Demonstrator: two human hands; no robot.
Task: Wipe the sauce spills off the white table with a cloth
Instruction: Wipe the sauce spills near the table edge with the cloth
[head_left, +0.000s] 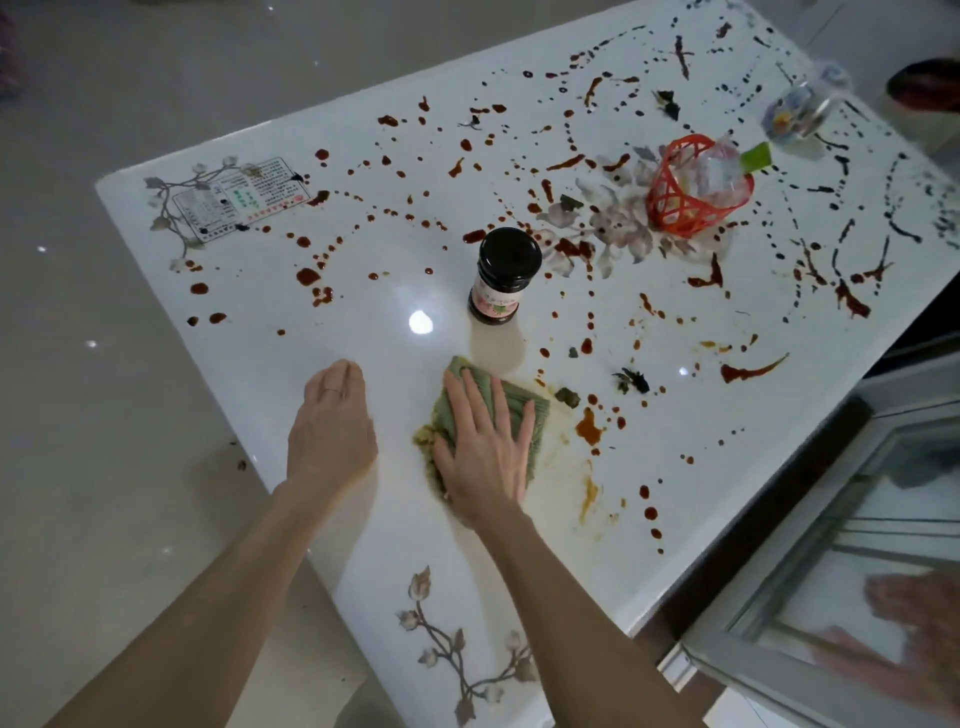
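Head view: right hand (483, 452) presses flat, fingers straight, on green cloth (541, 420); left hand (332, 421) rests empty on white table (410, 265); black-lidded jar (505, 275) label unreadable.

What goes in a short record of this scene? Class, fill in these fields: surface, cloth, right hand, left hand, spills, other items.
surface: white table with flower prints
cloth: green cloth on the near part of the table, over a yellowish smear
right hand: right hand pressing flat on the cloth
left hand: left hand resting on the table beside the cloth
spills: red-brown sauce spills across most of the table
other items: dark-lidded jar, upright; red basket beyond it
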